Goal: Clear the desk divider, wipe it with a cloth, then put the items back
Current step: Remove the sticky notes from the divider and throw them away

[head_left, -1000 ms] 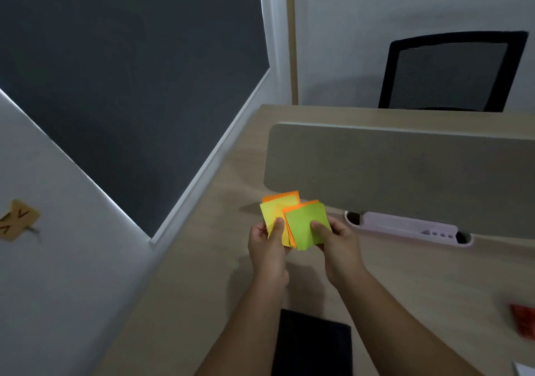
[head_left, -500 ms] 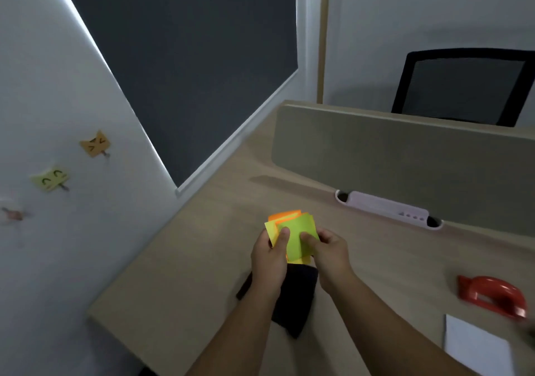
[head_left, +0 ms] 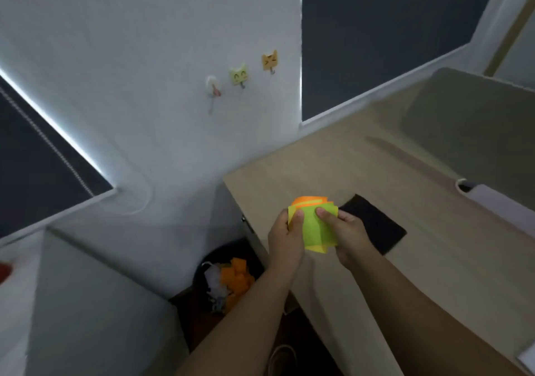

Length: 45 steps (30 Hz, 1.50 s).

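Between both hands, sticky notes

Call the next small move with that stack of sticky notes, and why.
Probably set the sticky notes down on the bare desk, beside the dark cloth. The left hand and right hand both pinch the stack, so neither is free for the cloth, and the divider shows nothing stuck on it.

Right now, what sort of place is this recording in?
Most likely an office workstation: a wooden desk with a grey desk divider, sticky notes held in both hands, and a waste bin of discarded paper beside the desk.
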Motion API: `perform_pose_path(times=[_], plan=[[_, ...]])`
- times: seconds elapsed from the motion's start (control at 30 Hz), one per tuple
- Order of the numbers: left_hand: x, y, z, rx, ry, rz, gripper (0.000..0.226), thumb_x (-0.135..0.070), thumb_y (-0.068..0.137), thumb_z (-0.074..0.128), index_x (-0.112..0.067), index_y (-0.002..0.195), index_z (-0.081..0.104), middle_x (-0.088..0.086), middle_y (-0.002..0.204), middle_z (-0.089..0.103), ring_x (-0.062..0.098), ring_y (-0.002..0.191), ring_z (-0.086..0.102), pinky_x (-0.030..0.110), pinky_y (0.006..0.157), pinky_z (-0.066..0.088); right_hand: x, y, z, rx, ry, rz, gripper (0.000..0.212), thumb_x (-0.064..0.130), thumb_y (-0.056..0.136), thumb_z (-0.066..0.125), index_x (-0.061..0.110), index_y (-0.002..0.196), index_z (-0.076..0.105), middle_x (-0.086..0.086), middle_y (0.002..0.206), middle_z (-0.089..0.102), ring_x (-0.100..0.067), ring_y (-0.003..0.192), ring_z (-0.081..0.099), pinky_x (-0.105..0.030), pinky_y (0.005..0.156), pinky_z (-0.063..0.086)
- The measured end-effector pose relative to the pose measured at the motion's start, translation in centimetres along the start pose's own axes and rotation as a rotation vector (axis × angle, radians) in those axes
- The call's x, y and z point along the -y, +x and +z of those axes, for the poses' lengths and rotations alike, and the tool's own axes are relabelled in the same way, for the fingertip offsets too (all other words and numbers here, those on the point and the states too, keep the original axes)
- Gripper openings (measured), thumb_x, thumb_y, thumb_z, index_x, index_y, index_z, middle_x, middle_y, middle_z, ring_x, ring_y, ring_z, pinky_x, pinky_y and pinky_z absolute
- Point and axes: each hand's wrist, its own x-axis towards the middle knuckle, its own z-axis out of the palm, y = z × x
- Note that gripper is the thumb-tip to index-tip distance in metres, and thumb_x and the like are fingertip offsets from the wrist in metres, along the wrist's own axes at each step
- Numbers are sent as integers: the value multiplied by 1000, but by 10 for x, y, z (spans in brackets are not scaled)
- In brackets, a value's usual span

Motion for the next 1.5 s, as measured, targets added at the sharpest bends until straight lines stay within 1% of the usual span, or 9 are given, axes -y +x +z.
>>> perform_pose_path(times=[0.3, 0.37, 0.53, 0.67, 0.83, 0.93, 1.03, 1.4, 1.5], plan=[[69, 19, -129, -323, 87, -212, 16, -38, 97, 47, -31, 85, 55, -8, 78, 58, 2, 71, 54, 26, 68, 45, -81, 3, 132, 310, -79, 293, 19, 9, 87, 63, 1, 105, 65, -13, 92, 71, -24, 79, 67, -33, 65, 58], [101, 25, -152, -385, 102, -281, 24, -40, 97, 47, -21, 99, 61, -2, 89, 64, 16, 79, 61, 34, 74, 48, -109, 9, 153, 321, -188, 368, 24, 5, 86, 63, -2, 108, 65, -15, 94, 71, -27, 81, 67, -39, 73, 58], [181, 41, -193, -327, 193, -520, 29, -35, 97, 49, -12, 112, 60, 5, 97, 64, 26, 92, 61, 28, 66, 41, -183, 45, 189, 293, -445, 529, 25, 2, 84, 63, 0, 109, 65, -20, 103, 69, -36, 95, 67, -56, 88, 53], [233, 63, -210, -268, 198, -614, 19, -33, 95, 56, -15, 97, 61, 3, 90, 64, 27, 92, 64, 28, 67, 39, -225, 79, 209, 310, -557, 571, 21, -1, 86, 57, 7, 104, 65, -13, 99, 67, -23, 83, 65, -38, 70, 56], [297, 94, -230, -169, 96, -786, 69, -57, 86, 56, -10, 135, 48, 11, 130, 59, 26, 116, 59, 34, 90, 49, -253, 108, 221, 333, -666, 613, 36, 8, 84, 62, 12, 120, 60, -9, 103, 65, -15, 78, 59, -25, 57, 41], [288, 102, -243, -169, 66, -872, 58, -40, 97, 49, -11, 145, 33, 13, 143, 47, 30, 133, 45, 30, 97, 39, -250, 114, 220, 372, -699, 653, 37, 11, 86, 64, 16, 121, 55, -8, 103, 55, -7, 73, 49, -23, 57, 36], [278, 110, -247, -146, 112, -852, 62, -37, 100, 44, -7, 151, 23, 13, 157, 30, 28, 143, 32, 32, 109, 30, -240, 122, 216, 364, -707, 704, 33, 9, 90, 58, 8, 122, 55, -3, 89, 56, -11, 72, 49, -25, 58, 37], [170, 152, -169, 16, 67, -482, 19, -32, 98, 49, -29, 112, 61, 0, 118, 67, 13, 108, 61, 35, 99, 47, -133, 114, 192, 328, -296, 371, 22, 11, 92, 53, 20, 108, 64, -6, 89, 72, -17, 78, 64, -24, 68, 48], [125, 153, -130, 96, 126, -288, 15, -30, 97, 51, -32, 106, 63, -11, 106, 68, 1, 99, 60, 19, 85, 46, -98, 106, 164, 255, -142, 279, 20, 7, 92, 51, 15, 106, 64, -8, 85, 71, -17, 75, 63, -27, 71, 48]])
